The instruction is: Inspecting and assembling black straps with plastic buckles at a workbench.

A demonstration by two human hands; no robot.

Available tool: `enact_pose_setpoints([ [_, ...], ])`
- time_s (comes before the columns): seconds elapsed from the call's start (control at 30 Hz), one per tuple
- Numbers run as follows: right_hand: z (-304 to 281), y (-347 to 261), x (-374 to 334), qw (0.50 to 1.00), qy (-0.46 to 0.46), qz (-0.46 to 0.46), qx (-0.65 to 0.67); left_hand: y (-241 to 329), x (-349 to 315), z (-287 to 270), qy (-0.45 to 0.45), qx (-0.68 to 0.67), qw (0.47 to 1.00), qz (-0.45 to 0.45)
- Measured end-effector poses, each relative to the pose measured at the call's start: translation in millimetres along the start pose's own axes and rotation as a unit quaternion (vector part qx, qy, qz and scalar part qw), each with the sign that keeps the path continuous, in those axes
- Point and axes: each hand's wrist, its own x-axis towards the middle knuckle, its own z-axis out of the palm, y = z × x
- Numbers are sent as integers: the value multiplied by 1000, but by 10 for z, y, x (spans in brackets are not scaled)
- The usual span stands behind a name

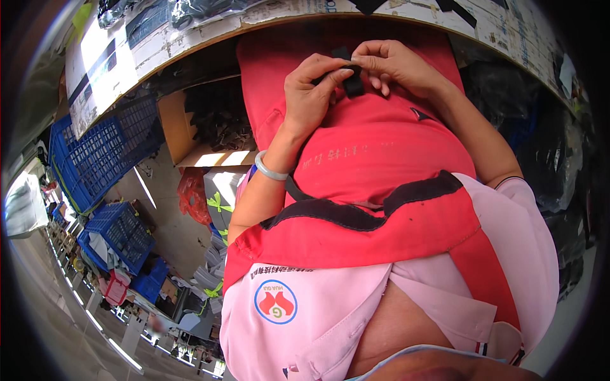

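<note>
Both hands meet over the red apron (381, 136) on my lap, close to the table's edge. Between them is a short black strap piece (354, 85), its lower end hanging free; its exact kind is hard to make out. My left hand (311, 89), with a pale bangle (270, 167) on that forearm, pinches the strap between thumb and forefinger. From the other side my right hand (395, 66) pinches at its upper part, with thumb and forefinger together and the other fingers curled loosely below.
A worktable (178, 54) with a cardboard-covered top spans the far side, holding dark pieces and plastic bags. Beneath it on the left stands an open carton (179, 127) of dark scraps. Blue crates (95, 159) stand further left. Black plastic bags (549, 152) lie at right.
</note>
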Motion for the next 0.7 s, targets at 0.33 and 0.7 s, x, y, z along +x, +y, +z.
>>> enact_pose_setpoints([
  [0.33,-57,-64,54,983,78,-144,-82,74,-69,-7,-55,6,998,42],
  [0.7,-76,12,111,996,29,-82,6,177,-153,-52,-61,104,982,144],
])
